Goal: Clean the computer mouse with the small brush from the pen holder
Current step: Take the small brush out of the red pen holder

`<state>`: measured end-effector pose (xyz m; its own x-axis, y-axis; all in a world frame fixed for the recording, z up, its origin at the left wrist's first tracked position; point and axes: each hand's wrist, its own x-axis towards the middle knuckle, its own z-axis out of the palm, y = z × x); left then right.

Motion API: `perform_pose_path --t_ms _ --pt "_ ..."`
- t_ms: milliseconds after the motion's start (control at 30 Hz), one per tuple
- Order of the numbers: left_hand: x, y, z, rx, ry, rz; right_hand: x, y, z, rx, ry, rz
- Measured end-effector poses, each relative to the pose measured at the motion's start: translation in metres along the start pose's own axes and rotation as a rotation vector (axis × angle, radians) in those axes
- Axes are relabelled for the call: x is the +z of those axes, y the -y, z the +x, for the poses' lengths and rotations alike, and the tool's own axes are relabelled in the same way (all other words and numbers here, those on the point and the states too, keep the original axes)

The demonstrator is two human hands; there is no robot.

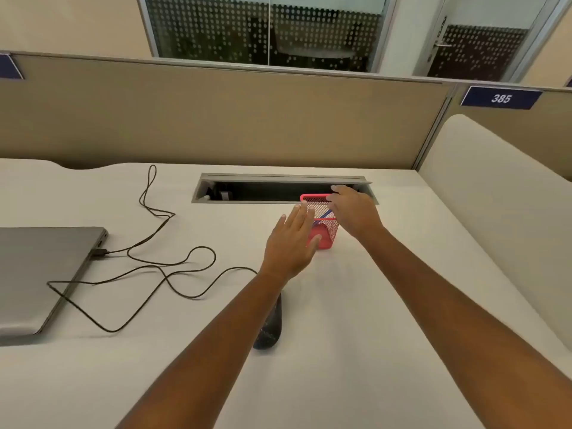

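Observation:
A red mesh pen holder (325, 229) stands upright on the white desk, just in front of the cable slot. Inside it leans a thin blue and white stick (325, 214), probably the small brush; its tip is hidden. My left hand (291, 243) is open beside the holder's left wall, fingers spread, thumb near its base. My right hand (353, 212) hovers over the holder's right rim, fingers reaching down toward its opening with nothing held. The dark computer mouse (270, 331) lies on the desk under my left forearm, mostly hidden.
A shut grey laptop (40, 274) sits at the left with a black cable (161, 267) looping across the desk toward the mouse. A recessed cable slot (263, 188) runs along the back. A beige partition (216, 119) closes off the rear and right.

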<state>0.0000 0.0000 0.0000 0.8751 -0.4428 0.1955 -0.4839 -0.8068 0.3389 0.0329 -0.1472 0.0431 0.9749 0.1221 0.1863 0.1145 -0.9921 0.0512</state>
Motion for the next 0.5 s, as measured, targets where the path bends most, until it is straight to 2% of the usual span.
perform_pose_path --t_ms 233,500 --pt "0.016 0.005 0.01 0.004 0.0 0.06 0.004 -0.004 0.026 -0.049 0.173 -0.129" --pt "0.018 0.006 0.009 0.015 -0.017 0.06 -0.007 -0.002 0.027 -0.043 0.122 -0.118"
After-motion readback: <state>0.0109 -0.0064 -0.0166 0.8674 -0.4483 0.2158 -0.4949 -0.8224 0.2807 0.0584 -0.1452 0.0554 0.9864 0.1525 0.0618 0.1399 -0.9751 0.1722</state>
